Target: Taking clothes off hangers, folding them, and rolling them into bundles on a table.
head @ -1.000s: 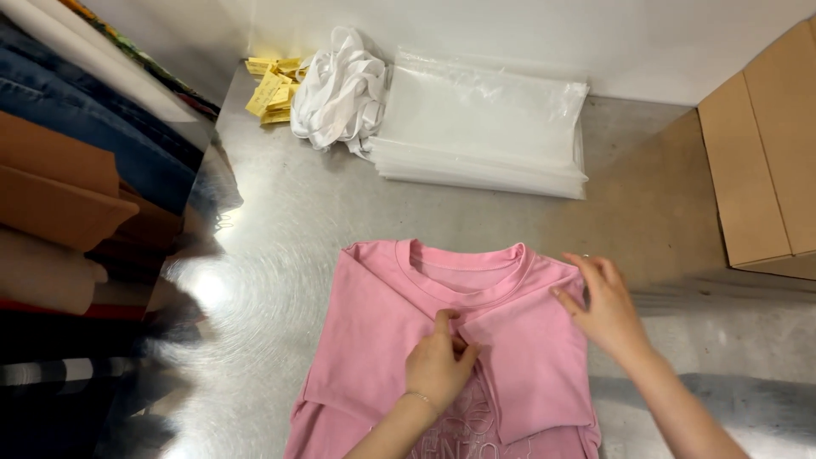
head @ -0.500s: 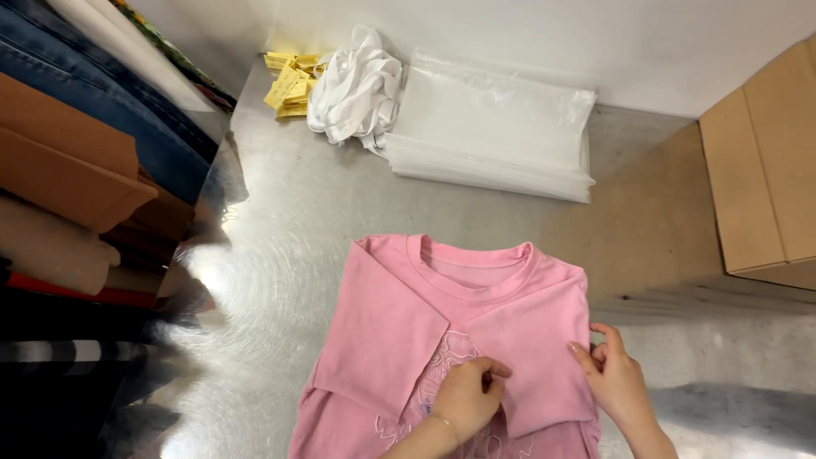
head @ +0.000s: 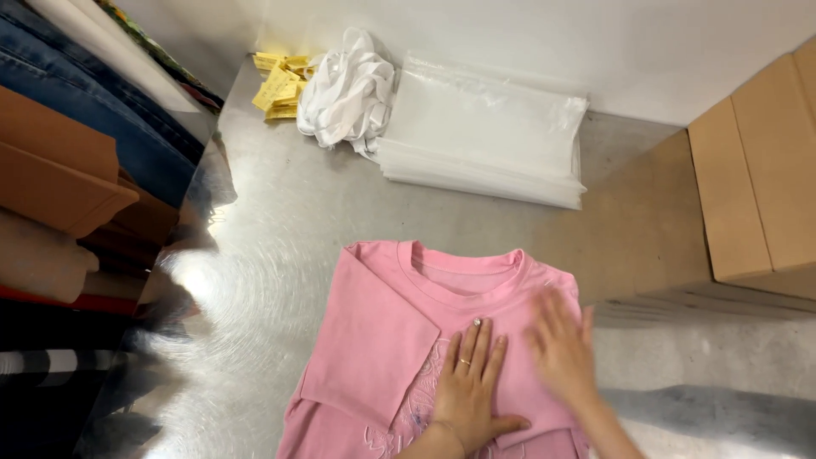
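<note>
A pink T-shirt [head: 382,331] lies face up on the shiny metal table [head: 280,221], its two short sleeves folded in over the chest. My left hand [head: 472,387] lies flat on the middle of the shirt, fingers spread and pointing away from me, with a ring on one finger. My right hand [head: 561,348] rests open on the folded right sleeve beside it and is blurred from motion. Neither hand grips the cloth.
At the back stand a stack of clear plastic bags [head: 484,136], a heap of white cloth strips [head: 348,89] and yellow tags [head: 276,85]. Folded clothes [head: 68,178] are piled on the left. A cardboard box [head: 761,170] stands at the right.
Both hands have let go of the right sleeve's edge and now lie flat on the shirt, higher up on the chest. The right hand is sliding across the cloth.
</note>
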